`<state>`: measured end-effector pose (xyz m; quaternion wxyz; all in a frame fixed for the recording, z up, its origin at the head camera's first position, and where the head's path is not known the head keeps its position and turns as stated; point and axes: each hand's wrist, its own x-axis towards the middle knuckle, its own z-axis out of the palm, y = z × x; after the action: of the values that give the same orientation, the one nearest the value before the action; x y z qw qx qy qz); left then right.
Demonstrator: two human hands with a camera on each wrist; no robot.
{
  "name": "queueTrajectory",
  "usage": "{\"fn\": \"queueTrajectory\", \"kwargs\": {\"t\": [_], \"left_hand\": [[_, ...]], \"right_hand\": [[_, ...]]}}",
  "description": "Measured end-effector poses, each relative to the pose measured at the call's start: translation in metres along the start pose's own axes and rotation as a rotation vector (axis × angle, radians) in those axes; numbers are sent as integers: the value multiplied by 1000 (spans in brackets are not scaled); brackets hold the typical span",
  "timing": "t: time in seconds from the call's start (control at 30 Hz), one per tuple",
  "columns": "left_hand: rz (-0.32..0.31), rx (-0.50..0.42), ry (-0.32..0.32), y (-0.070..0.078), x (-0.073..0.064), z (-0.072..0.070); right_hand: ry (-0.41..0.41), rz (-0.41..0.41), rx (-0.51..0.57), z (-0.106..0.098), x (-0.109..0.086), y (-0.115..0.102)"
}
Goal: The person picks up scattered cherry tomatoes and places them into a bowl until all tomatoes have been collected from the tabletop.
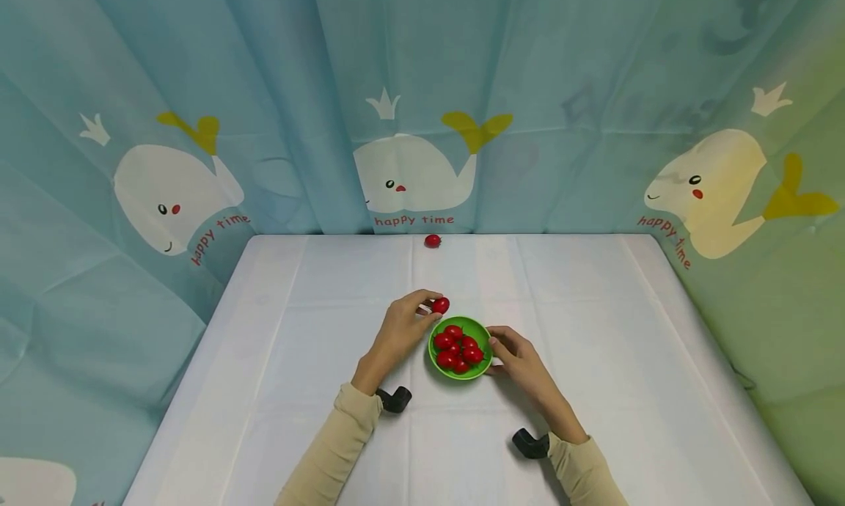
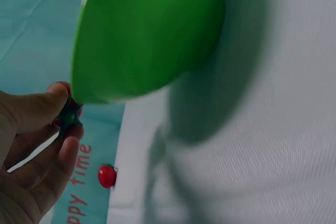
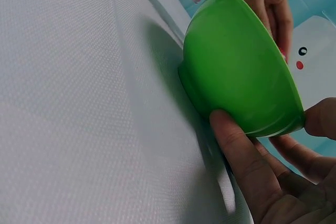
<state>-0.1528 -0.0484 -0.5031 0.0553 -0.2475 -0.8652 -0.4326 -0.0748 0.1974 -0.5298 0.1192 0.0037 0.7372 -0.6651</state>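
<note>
In the head view, a green bowl [image 1: 433, 361] filled with several red cherry tomatoes [image 1: 446, 361] is in the middle of the white table. My left hand [image 1: 403, 328] pinches one cherry tomato [image 1: 441, 305] between thumb and fingertips, just beyond the bowl's far left rim. The left wrist view shows that tomato's dark green stem cap [image 2: 70, 118] between the fingers. On the bowl's right side, my right hand [image 1: 520, 359] grips it, thumb at the rim and fingers against the outer wall below, as seen from the right wrist [image 3: 273, 182].
Another cherry tomato [image 1: 432, 240] lies by itself at the table's far edge, beneath a blue curtain [image 1: 422, 66] printed with whales. A dark curved piece sits at each wrist, one on the left [image 1: 396, 400] and one on the right [image 1: 530, 444].
</note>
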Motion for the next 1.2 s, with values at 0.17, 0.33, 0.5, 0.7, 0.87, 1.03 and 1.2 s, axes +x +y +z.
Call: {"fn": "queueTrajectory", "kwargs": {"t": [0.17, 0.33, 0.5, 0.7, 0.87, 1.03, 1.2], "left_hand": [[81, -33, -25, 10, -3, -1], [144, -42, -100, 17, -7, 0], [208, -38, -164, 22, -10, 3], [211, 0, -214, 28, -13, 6], [238, 24, -244, 31, -13, 7], [258, 82, -270, 31, -11, 11], [279, 124, -282, 32, -7, 14]], "right_hand": [[3, 8, 16, 0, 0, 1], [-2, 11, 12, 0, 0, 1], [-3, 8, 1, 0, 0, 1], [-9, 2, 3, 0, 0, 0], [-11, -3, -1, -1, 0, 1], [-12, -5, -7, -1, 0, 2], [-18, -17, -4, -1, 1, 2]]}}
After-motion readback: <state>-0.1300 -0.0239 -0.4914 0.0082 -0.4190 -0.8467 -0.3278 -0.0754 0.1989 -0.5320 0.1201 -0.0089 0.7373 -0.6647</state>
